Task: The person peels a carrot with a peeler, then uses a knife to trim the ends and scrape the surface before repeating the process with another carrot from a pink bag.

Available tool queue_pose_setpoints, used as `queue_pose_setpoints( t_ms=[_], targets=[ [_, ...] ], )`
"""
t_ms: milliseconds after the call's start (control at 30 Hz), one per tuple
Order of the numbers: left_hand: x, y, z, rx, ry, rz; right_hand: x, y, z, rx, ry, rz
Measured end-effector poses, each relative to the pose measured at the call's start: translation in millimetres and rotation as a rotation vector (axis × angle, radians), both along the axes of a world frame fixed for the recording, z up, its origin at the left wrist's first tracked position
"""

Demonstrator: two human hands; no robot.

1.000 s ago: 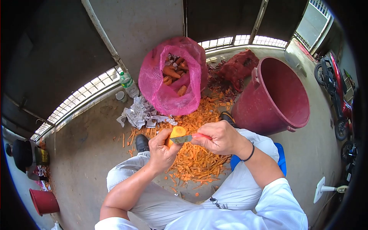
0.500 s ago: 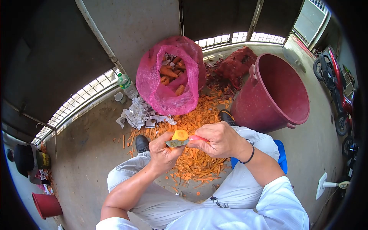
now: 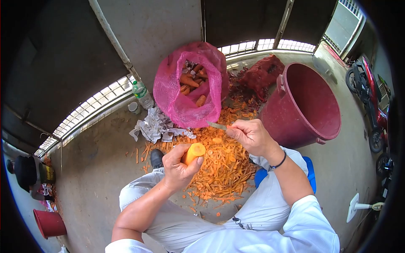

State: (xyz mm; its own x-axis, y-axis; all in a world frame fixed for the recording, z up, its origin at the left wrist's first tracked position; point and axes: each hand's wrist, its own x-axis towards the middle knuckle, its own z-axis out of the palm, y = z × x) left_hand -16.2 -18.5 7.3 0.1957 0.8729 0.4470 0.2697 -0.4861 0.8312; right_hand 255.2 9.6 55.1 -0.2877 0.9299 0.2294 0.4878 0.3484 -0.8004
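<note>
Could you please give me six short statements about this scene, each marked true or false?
1. The left hand holds a carrot. True.
2. The right hand holds a knife. True.
3. The knife is touching the carrot. False: the two are apart.
4. The pink mesh bag is tied shut. False: it is open, with carrots showing inside.
5. Orange peelings lie on the floor. True.
6. The plastic bottle is inside the maroon bin. False: the plastic bottle stands beside the pink mesh bag.

Free gap between bare left hand (image 3: 179, 166) and right hand (image 3: 253, 135); pink mesh sack (image 3: 202, 111) blocks ahead, round maroon plastic tub (image 3: 276, 114) ahead-right
</note>
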Motion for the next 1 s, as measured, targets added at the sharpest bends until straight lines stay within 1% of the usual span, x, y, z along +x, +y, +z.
queue_pose_setpoints(
  t_ms=[33,100,133,200,233,300,367,467,600,767,900,967,1000],
  targets=[
    [0,0,-3,-0.03,-0.032,0.006,-3,-1,-1,0.0,0.003,0.002],
    [-1,-1,-4,-0.062,-0.065,0.012,-8,-3,-2,-0.063,0.123,0.072],
    [-1,-1,-3,-0.1,-0.103,-0.02,-10,-4,-4,-0.064,0.122,0.074],
    [0,-1,-3,-0.137,-0.143,-0.05,-13,-7,-7,0.095,0.073,0.233],
    [2,0,-6,-0.159,-0.139,-0.041,-13,-10,-4,0.111,0.022,0.254],
    [4,0,-7,-0.184,-0.134,-0.034,-16,-15,-3,0.143,-0.012,0.251],
    [7,0,-6,-0.154,-0.041,-0.032,-18,-17,-4,0.189,-0.085,0.238],
    [8,0,-8,-0.171,0.011,-0.016,-20,-18,-5,0.239,-0.105,0.215],
    [12,-1,-2,-0.151,0.027,-0.014,-24,-22,1,0.226,-0.066,0.209],
    [14,-2,-2,-0.187,-0.016,0.009,-24,-24,1,0.227,-0.122,0.197],
    [10,-3,2,-0.109,-0.008,0.014,-23,-24,2,0.177,-0.1,0.206],
    [6,-4,7,-0.08,0.046,0.005,-20,-16,-3,0.161,-0.007,0.167],
    [6,-7,9,-0.079,0.048,0.004,-13,-7,-12,0.163,-0.006,0.165]
  ],
)
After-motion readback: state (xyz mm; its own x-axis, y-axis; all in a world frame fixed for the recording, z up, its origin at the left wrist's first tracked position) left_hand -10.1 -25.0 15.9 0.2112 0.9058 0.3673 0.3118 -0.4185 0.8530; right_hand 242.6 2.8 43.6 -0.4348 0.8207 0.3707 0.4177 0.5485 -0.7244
